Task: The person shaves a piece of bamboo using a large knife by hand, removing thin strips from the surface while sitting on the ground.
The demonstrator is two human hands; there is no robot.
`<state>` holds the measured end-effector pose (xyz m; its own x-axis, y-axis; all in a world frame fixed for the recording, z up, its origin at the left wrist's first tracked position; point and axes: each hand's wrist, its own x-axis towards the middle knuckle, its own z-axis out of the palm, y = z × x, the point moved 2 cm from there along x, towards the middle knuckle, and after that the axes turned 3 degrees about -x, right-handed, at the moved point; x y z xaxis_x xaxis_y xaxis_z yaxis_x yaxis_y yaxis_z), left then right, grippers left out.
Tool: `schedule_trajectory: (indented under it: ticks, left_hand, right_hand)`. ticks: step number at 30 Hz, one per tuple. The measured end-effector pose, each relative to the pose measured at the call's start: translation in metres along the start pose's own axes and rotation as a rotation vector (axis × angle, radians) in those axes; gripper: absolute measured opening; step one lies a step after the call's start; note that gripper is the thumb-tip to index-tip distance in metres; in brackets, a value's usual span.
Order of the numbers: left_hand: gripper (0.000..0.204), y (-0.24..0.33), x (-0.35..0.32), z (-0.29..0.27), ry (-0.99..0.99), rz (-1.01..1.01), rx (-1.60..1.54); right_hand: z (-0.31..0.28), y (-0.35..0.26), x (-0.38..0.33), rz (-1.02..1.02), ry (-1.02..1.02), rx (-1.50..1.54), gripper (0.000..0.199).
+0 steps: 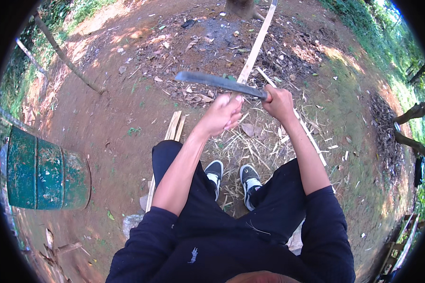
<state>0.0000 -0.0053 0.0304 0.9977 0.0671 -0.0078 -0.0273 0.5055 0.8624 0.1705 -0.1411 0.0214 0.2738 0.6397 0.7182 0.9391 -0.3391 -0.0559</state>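
Observation:
My left hand (224,114) is closed round the near end of a long, pale wooden strip (257,49), which stretches away and slightly right toward the top of the view. My right hand (279,103) grips the handle of a machete (212,81). Its dark blade points left and crosses the strip just beyond my left fingers; whether the edge touches the wood I cannot tell. Both hands are held out in front of my knees, above the ground. Pale shavings (250,148) lie scattered below them, around my shoes (248,177).
More wooden strips lie by my left leg (174,126) and along my right side (312,139). A worn green barrel (49,172) stands at the left. Pale stones (132,224) sit near my left thigh. A tree trunk (241,7) rises at the far side, with dry leaves before it.

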Motion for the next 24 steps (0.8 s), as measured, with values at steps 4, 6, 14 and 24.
schedule_trajectory:
  ticks: [4, 6, 14, 24]
  left_hand:
    - [0.023, 0.007, -0.005, -0.005, 0.013, -0.014, -0.016]
    - [0.022, -0.003, -0.005, -0.001, -0.033, -0.016, 0.016]
    - [0.018, -0.007, 0.001, 0.005, -0.01, 0.004, 0.027]
    - [0.02, 0.011, 0.006, -0.001, -0.004, -0.017, -0.019]
  right_hand:
    - [-0.005, -0.031, -0.007, 0.008, -0.082, 0.044, 0.011]
    - [0.005, 0.001, -0.011, -0.034, -0.006, 0.125, 0.012]
    - [0.007, 0.022, -0.011, 0.013, -0.065, 0.053, 0.014]
    - [0.002, 0.002, 0.001, 0.067, -0.078, 0.027, 0.01]
